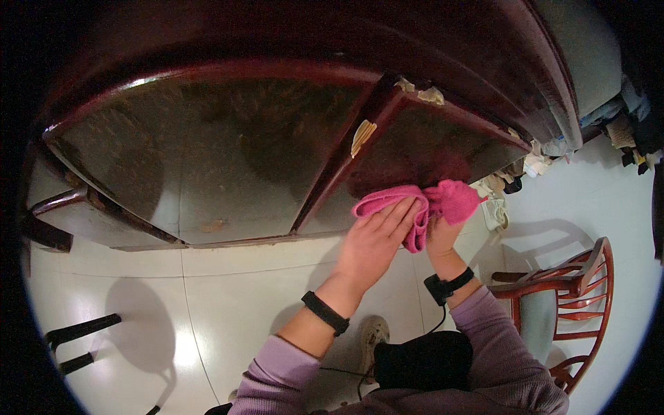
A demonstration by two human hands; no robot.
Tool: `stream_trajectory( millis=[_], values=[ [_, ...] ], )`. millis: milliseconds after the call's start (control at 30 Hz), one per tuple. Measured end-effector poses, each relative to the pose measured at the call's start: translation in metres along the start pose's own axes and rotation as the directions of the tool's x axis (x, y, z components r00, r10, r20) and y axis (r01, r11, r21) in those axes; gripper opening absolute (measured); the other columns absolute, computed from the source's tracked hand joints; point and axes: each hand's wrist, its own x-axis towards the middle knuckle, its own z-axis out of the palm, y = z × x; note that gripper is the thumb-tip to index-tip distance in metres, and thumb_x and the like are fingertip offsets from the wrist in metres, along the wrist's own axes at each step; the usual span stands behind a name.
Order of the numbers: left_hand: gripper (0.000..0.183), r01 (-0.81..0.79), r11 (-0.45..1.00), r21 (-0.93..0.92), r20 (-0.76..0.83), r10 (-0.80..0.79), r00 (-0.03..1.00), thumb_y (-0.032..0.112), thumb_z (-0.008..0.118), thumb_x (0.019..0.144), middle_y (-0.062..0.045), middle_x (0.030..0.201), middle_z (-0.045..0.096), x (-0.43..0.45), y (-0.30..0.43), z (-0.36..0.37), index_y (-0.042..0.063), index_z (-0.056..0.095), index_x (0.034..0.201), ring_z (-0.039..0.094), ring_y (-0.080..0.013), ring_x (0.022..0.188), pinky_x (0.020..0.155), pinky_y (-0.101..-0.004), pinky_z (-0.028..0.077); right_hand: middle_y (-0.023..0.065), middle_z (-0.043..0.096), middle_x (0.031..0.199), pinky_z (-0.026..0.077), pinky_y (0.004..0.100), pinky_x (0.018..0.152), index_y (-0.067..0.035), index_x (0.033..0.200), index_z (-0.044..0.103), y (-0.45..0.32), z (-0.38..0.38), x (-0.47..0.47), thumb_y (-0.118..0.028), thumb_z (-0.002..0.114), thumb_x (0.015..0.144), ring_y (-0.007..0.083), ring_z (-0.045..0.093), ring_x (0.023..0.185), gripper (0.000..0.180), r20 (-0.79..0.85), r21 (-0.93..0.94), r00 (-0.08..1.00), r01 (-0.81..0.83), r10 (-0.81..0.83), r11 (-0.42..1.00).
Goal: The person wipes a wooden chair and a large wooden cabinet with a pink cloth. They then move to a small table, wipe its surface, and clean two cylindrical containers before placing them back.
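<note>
A pink cloth (391, 196) is folded around my left hand (381, 241), whose fingers lie across it. Close beside it, my right hand (443, 236) grips a bunched part of the same pink fabric, which hides most of its fingers. Both hands are in front of the lower right panel (415, 135) of a large, glossy dark-red wooden piece of furniture. That panel mirrors the pink; whether the cloth touches it, I cannot tell. A slanting wooden divider (340, 171) with a pale chipped patch (363, 139) separates it from the wider left panel (233, 155).
A wooden armchair (581, 303) with a spindled back stands at the right. Shoes (495, 212) lie on the floor beyond my right hand. Black legs of a stool or chair (83, 329) show at lower left. A cable (438, 321) hangs from my right wristband. Pale tiles (233, 311) cover the floor.
</note>
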Motion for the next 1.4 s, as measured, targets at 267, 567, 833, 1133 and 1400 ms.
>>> stream_trajectory(
  millis=[267,567,833,1133,1400],
  values=[
    [0.065,0.051,0.995,0.085,0.155,-0.064,0.986,0.012,0.052,0.090,-0.004,0.155,0.048,-0.058,-0.035,0.049,0.010,0.043,0.154,0.056,-0.0200,0.130,0.106,-0.0366,0.045,0.0130,0.066,0.111,0.047,0.0447,0.096,-0.004,0.112,0.065,0.035,0.058,-0.118,-0.004,0.064,0.083,0.0373,0.062,0.107,0.029,0.275,0.076,0.822,-0.535,0.499,0.841],
    [0.061,0.184,0.959,0.217,0.196,-0.228,0.954,0.011,0.053,0.091,-0.005,0.149,0.053,-0.106,-0.060,0.051,0.014,0.048,0.151,0.054,-0.0228,0.131,0.107,-0.0404,0.044,0.0061,0.071,0.101,0.057,0.0361,0.065,-0.010,0.111,0.067,-0.006,0.113,-0.130,-0.002,0.065,0.089,0.0228,0.071,0.089,0.024,0.663,0.294,-0.110,-0.871,0.741,-0.393],
    [0.072,0.186,0.977,0.102,-0.107,-0.175,0.979,0.005,0.068,0.079,-0.022,0.146,0.049,-0.076,-0.043,0.021,-0.001,0.045,0.147,0.050,-0.0410,0.130,0.108,-0.0516,0.041,0.0019,0.071,0.103,0.053,0.0280,0.081,-0.004,0.114,0.068,-0.067,0.028,-0.042,0.003,0.066,0.086,0.0129,0.066,0.092,0.029,0.618,0.609,0.565,-0.784,0.547,0.122],
    [0.082,0.152,0.987,-0.044,-0.440,-0.156,0.884,0.001,0.075,0.072,-0.028,0.151,0.043,-0.017,-0.013,-0.034,-0.002,0.044,0.148,0.047,-0.0484,0.134,0.110,-0.0541,0.041,0.0052,0.070,0.110,0.051,0.0332,0.090,-0.002,0.112,0.069,-0.113,-0.016,0.051,-0.001,0.072,0.091,0.0181,0.066,0.097,0.022,0.105,0.632,0.972,-0.230,0.212,0.740],
    [0.074,0.342,0.902,-0.263,-0.436,-0.427,0.792,-0.003,0.071,0.076,-0.026,0.154,0.038,-0.038,-0.012,-0.008,-0.003,0.046,0.146,0.042,-0.0472,0.138,0.115,-0.0502,0.037,0.0104,0.073,0.113,0.052,0.0420,0.090,-0.008,0.117,0.072,-0.096,0.035,0.036,-0.013,0.072,0.086,0.0283,0.069,0.100,0.031,0.179,0.542,0.959,0.091,-0.221,0.836]
  ],
)
